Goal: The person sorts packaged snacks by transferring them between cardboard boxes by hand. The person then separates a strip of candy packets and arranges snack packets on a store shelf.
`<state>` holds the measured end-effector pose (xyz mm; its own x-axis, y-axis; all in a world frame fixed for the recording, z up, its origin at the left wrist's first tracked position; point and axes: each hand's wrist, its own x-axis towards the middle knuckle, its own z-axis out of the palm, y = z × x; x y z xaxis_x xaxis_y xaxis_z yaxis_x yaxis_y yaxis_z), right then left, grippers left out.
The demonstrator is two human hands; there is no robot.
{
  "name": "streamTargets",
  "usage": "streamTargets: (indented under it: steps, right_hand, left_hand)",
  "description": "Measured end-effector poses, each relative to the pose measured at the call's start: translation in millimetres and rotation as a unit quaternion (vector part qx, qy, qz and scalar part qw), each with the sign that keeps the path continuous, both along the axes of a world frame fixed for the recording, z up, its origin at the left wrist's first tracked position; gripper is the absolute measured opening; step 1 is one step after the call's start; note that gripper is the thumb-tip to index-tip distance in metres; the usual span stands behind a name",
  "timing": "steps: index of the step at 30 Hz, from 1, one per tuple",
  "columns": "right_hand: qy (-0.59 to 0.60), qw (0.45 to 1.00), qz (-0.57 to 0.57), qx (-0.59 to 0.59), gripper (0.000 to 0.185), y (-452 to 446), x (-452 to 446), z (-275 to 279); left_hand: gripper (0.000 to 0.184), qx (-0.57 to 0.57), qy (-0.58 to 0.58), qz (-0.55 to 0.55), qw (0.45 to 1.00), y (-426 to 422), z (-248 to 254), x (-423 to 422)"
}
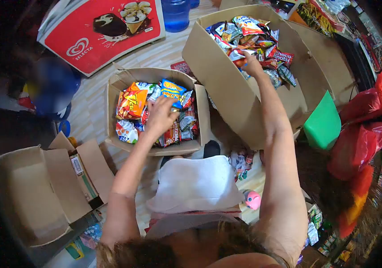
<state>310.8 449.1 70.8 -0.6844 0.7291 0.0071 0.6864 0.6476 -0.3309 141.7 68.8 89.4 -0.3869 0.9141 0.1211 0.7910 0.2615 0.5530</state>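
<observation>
My left hand (160,117) is over the smaller cardboard box (204,114), its fingers apart and resting among snack packets. Just beyond its fingertips lies a blue and yellow chips packet (173,91). An orange snack packet (133,102) sits to its left, and a white and red packet (127,131) lies nearer me. Inside the larger cardboard box (226,85), my right hand (253,66) has its fingers closed at a white and red snack packet (236,55). A red Choco Knots packet (281,57) lies right of that hand, and a white and orange packet (248,25) lies behind it.
An open cardboard box (30,192) stands at the lower left. A red Selecta sign board (104,33) and a blue water container (175,15) are at the back. Red plastic bags (360,143) and a green sheet (322,123) are at the right. A pink round object (252,199) is beside my lap.
</observation>
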Motion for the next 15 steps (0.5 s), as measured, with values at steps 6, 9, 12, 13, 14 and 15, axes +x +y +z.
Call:
streamTargets:
  steps: [6, 9, 12, 13, 14, 15]
  right_hand:
    - [-0.053, 0.993, -0.03, 0.096, 0.018, 5.6, -8.6, -38.2]
    - [0.063, 0.974, -0.121, 0.183, 0.013, 8.6, 0.9, -17.4]
    - [0.14, 0.969, -0.108, 0.175, 0.011, -12.8, 24.4, 67.6]
    - [0.234, 0.958, -0.106, 0.124, 0.008, -19.0, 32.7, 90.6]
    - [0.327, 0.94, -0.101, -0.01, 0.005, -33.6, 42.4, 118.0]
    - [0.412, 0.895, -0.095, -0.143, 0.004, -52.0, 51.1, 138.6]
  left_hand:
    - [0.042, -0.044, -0.005, -0.026, 0.999, -18.9, 13.9, 14.8]
    - [0.046, -0.042, -0.046, -0.027, 0.998, -31.7, 2.0, 6.8]
    - [0.057, 0.026, -0.051, -0.014, 0.998, -27.3, 8.8, -1.9]
    - [0.07, 0.008, -0.124, 0.017, 0.992, -19.4, 22.6, -1.4]
    - [0.08, 0.041, -0.126, 0.026, 0.991, -10.6, 27.3, 0.3]
    - [0.09, 0.074, -0.128, 0.036, 0.988, -2.2, 31.3, 3.8]
